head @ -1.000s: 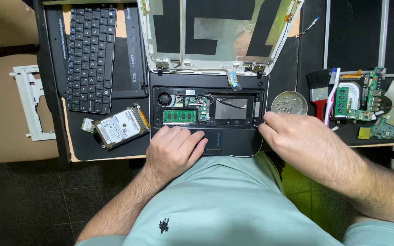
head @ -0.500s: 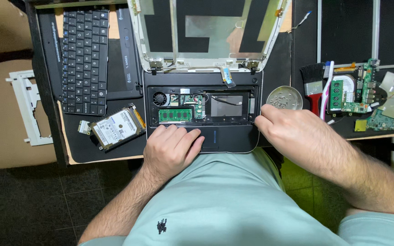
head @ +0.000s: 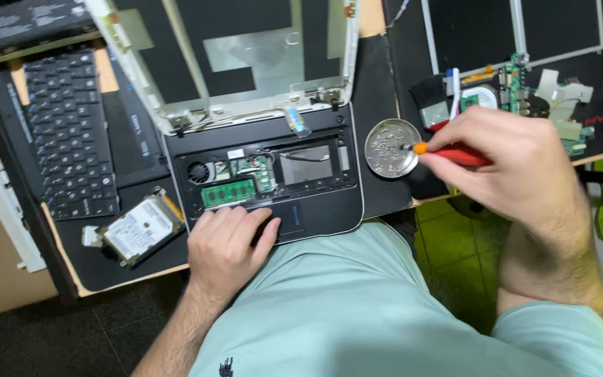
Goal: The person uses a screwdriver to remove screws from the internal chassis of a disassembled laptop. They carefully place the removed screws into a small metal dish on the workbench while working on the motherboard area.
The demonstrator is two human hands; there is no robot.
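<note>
Right hand (head: 518, 164), right of frame centre, fingers curled tight around a red-handled screwdriver (head: 455, 153); its orange collar and metal tip point left over the round metal dish (head: 391, 146). Dish sits on the black mat (head: 385, 84), just right of the laptop base, small screws inside. Can't tell whether the tip touches the dish.

Left hand (head: 228, 244), lower centre, lies flat, palm down, fingers loosely together, on the front edge of the opened laptop base (head: 273, 178), beside the touchpad area. Nothing pinched.

Laptop base sits centre frame on the worktop, top cover off: small fan (head: 199, 172) at its left, green memory stick (head: 228, 193) next to it, bare metal bay to the right. Stripped screen lid (head: 246, 56) stands hinged behind it, upper centre, tilted back.

Left of frame: removed black keyboard (head: 71, 132) lying flat. Below it, just left of the left hand, a hard drive (head: 141, 229) lies label up, turned at an angle. White plastic frame piece (head: 1, 209) at far left edge, off the mat.

Upper right: green circuit board (head: 518, 94) with loose parts and ribbon cable, behind the right hand.

Pale green shirt (head: 329, 314) fills the bottom of frame.
</note>
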